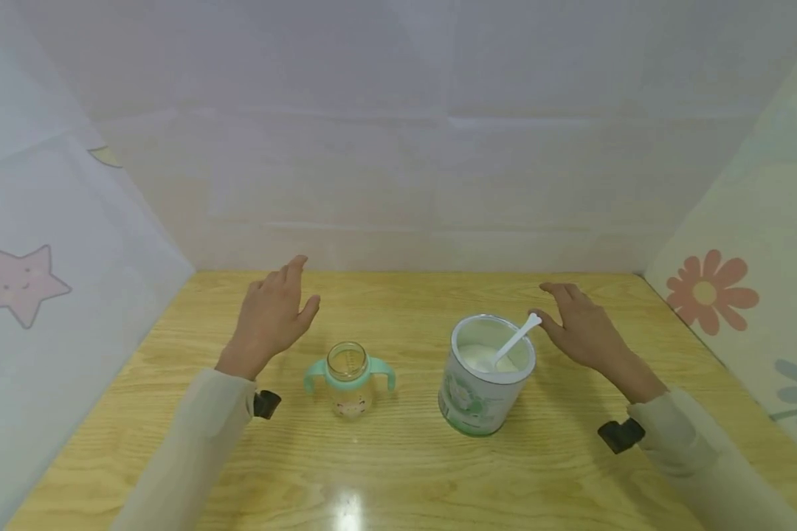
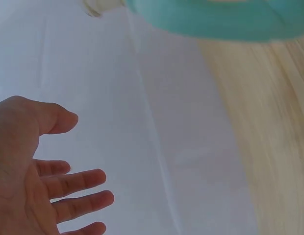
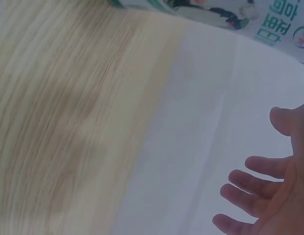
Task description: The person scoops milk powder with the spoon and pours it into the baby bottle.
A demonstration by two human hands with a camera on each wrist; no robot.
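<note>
A baby bottle (image 1: pixel 350 394) with two mint-green side handles stands upright and uncapped on the table. To its right is a milk powder can (image 1: pixel 481 398), lidless, with pale powder inside and a white scoop (image 1: pixel 518 338) leaning out over the rim. My left hand (image 1: pixel 272 313) hovers up and left of the bottle, fingers extended, holding nothing. Just right of the can, my right hand (image 1: pixel 581 324) is raised with spread fingers, its thumb near the scoop's handle end in the head view. The left wrist view catches a bottle handle (image 2: pixel 215 19); the right wrist view catches the can's printed side (image 3: pixel 230 14).
The wooden table (image 1: pixel 292 472) has white sheeting (image 1: pixel 372 184) along its back edge. Printed panels flank it, a star (image 1: pixel 21 284) on the left one and a red flower (image 1: pixel 711 291) on the right. Each wrist wears a small black camera (image 1: pixel 620 435).
</note>
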